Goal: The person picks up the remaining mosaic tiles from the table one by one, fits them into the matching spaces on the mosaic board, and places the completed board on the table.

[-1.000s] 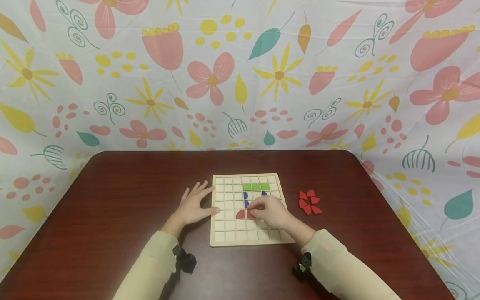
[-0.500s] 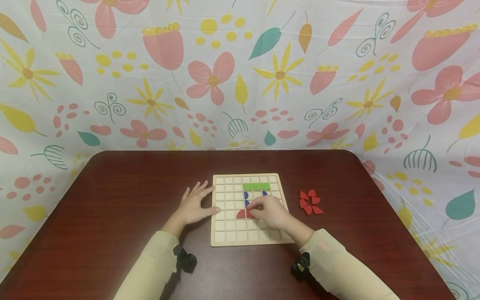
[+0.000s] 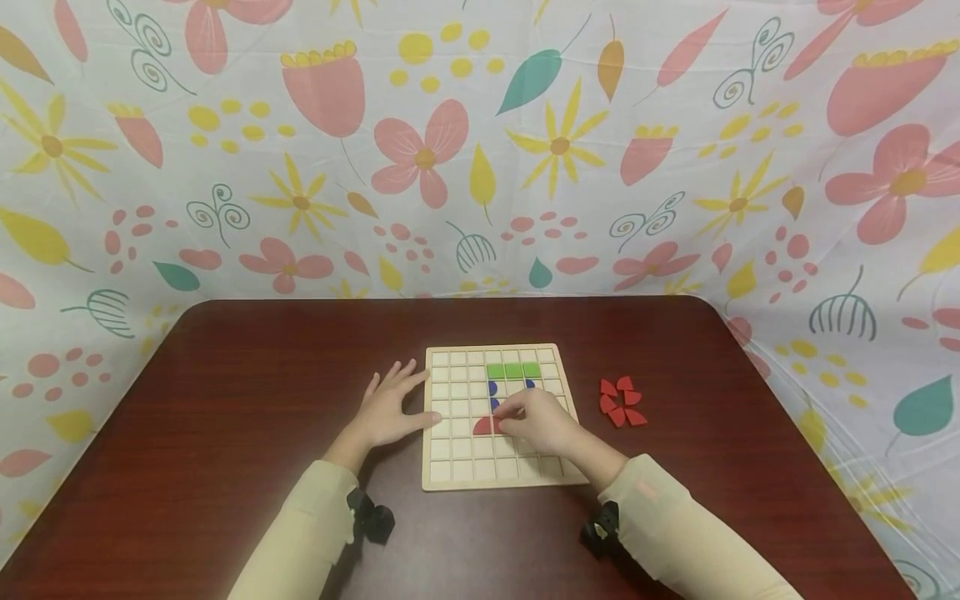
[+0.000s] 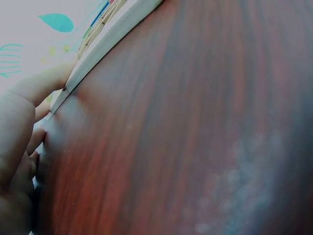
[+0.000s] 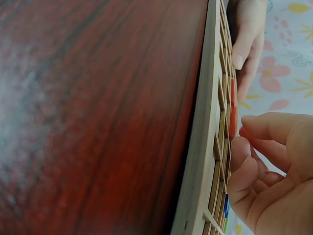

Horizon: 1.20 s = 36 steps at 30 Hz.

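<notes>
The right hand (image 3: 543, 423) bends over the board (image 3: 461, 471), thumb and forefinger clamped on a red bit (image 5: 243, 131), mostly hidden. Two red pieces (image 3: 482, 427) lie in neighbouring cells at those fingertips; the hand blocks sight of several cells. The left hand (image 3: 386, 414), fingers spread, touches the board's left edge. Three green pieces (image 3: 513, 371) sit in a far row, blue pieces (image 3: 492, 388) below them. Six loose red pieces (image 3: 617, 417) rest on the table (image 3: 285, 358), right of the board; a flowered cloth (image 3: 465, 75) hangs behind.
</notes>
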Motion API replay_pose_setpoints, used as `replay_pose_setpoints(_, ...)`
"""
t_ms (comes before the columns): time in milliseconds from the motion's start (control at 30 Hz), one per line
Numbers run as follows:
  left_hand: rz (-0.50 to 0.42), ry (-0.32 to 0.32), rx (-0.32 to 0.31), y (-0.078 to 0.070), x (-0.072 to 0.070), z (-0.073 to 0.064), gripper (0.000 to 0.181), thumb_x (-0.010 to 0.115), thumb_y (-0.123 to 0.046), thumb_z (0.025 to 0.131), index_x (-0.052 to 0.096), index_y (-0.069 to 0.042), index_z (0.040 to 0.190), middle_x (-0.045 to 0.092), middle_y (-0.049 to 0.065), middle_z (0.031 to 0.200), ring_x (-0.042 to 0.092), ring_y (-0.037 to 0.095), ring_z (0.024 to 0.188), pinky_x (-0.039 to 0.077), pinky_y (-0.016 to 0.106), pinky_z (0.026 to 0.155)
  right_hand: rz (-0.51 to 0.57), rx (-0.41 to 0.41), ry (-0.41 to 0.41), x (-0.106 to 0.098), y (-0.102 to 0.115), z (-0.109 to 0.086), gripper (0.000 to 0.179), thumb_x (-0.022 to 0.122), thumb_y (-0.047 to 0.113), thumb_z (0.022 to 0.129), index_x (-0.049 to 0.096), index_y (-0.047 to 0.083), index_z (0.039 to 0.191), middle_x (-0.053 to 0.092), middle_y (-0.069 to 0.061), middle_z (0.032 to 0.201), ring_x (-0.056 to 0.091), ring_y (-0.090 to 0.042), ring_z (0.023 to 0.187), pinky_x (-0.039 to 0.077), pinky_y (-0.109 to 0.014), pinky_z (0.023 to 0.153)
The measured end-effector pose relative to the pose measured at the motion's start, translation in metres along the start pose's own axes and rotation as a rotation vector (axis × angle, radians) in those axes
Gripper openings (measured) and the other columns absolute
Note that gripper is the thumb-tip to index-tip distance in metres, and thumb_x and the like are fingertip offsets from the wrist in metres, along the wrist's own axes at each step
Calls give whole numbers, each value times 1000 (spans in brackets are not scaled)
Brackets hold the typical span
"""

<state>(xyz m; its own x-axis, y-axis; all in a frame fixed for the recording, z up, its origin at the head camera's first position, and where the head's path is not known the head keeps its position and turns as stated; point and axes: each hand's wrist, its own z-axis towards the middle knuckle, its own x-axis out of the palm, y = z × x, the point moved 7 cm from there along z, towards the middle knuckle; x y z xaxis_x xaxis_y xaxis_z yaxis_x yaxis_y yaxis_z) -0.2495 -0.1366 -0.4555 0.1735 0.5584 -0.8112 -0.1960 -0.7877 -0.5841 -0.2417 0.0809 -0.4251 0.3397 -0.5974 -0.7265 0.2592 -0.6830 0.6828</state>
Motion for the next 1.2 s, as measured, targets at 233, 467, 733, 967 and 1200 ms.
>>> replay_pose_setpoints(233,-3,4,-2,1,1,1,79,67,-54,79,39,-20,145,23,9,157,11,32,147,2,59,115,-26,-15,7,2,-1,1,14,68,9,83,75,8,95,73,-3,94,65,-14,87,54,-35,79)
replay_pose_setpoints(467,-1,4,-5,2,2,1,79,67,-54,79,39,-21,146,23,8,157,11,31,147,1,58,116,1,2,-4,0,-4,-1,14,70,13,82,75,9,95,72,-1,92,63,-11,81,53,-31,75)
replay_pose_setpoints(733,-6,-1,2,1,1,1,79,67,-53,79,40,-20,145,24,9,157,11,32,147,1,59,115,45,-4,-35,-3,-5,-6,19,73,17,80,74,7,96,71,-2,91,59,-11,78,51,-27,72)
replay_pose_setpoints(967,5,-4,-4,-1,1,1,79,67,-54,79,41,-20,145,25,9,157,12,33,147,2,59,115,62,26,-53,-7,-11,-9,20,72,21,82,74,9,98,70,0,92,58,-13,84,50,-30,78)
replay_pose_setpoints(1200,5,-1,-3,-1,1,0,78,67,-53,80,41,-19,145,24,10,157,12,33,147,2,60,115,38,55,-81,-13,-16,-13,21,72,23,82,74,11,99,71,0,95,60,-15,91,49,-35,85)
